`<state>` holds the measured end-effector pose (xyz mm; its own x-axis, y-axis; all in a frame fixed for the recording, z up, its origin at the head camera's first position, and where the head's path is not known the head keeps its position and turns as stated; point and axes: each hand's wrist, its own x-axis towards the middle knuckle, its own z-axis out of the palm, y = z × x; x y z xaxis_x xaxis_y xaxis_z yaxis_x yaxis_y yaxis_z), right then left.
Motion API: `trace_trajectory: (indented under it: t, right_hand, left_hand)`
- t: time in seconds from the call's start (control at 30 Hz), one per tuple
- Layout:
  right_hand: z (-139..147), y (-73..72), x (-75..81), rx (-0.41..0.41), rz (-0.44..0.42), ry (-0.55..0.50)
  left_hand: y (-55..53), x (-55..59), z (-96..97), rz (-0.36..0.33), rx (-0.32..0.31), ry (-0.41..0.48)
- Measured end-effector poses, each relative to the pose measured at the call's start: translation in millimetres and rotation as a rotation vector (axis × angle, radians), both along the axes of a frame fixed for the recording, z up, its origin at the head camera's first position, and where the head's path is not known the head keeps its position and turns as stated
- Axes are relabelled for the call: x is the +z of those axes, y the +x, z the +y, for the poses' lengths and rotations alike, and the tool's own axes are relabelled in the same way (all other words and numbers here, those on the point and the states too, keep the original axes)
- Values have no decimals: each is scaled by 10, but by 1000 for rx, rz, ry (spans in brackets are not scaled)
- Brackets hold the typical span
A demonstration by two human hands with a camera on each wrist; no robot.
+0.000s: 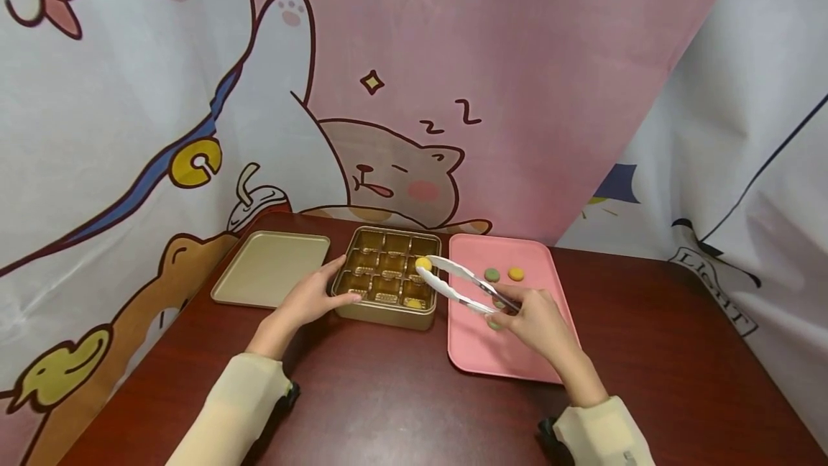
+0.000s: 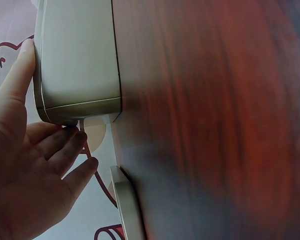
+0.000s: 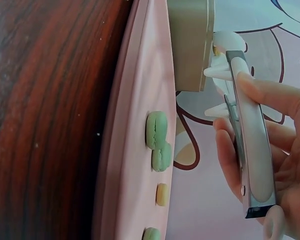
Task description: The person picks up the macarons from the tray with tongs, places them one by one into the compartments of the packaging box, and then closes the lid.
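Note:
My right hand [image 1: 535, 318] grips a pair of tongs [image 1: 475, 280] with white tips. Between those tips sits a yellow macaron [image 1: 423, 264], held over the right column of a gold square tin [image 1: 384, 313]. A divided gold insert [image 1: 392, 265] fills the tin, and another yellow macaron [image 1: 415, 303] lies in its front right compartment. At the tin's front left corner rests my left hand [image 1: 313, 297]. In the left wrist view its thumb [image 2: 21, 75] lies along the rim, while the other fingers [image 2: 65, 150] touch the side, loosely spread.
Right of the tin lies a pink tray [image 1: 479, 354] bearing green macarons [image 3: 156, 130] and a yellow one [image 1: 515, 274]. A flat gold lid [image 1: 272, 268] is on the left. Behind the dark wooden table [image 1: 388, 394] hangs a printed cloth [image 1: 517, 92].

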<state>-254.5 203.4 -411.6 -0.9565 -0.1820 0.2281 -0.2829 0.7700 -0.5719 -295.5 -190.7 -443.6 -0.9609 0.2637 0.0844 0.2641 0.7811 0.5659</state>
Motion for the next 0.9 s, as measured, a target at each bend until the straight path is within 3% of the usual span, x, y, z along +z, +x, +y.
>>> trace_trajectory:
  t: [0.47,0.9]
  right_hand:
    - [126,-33,96,25,-32,-48]
    - [499,56,117,-66,17,9]
  left_hand:
    - [-11,35,7,-12,-5,9]
    - [17,27,10,-25,1,5]
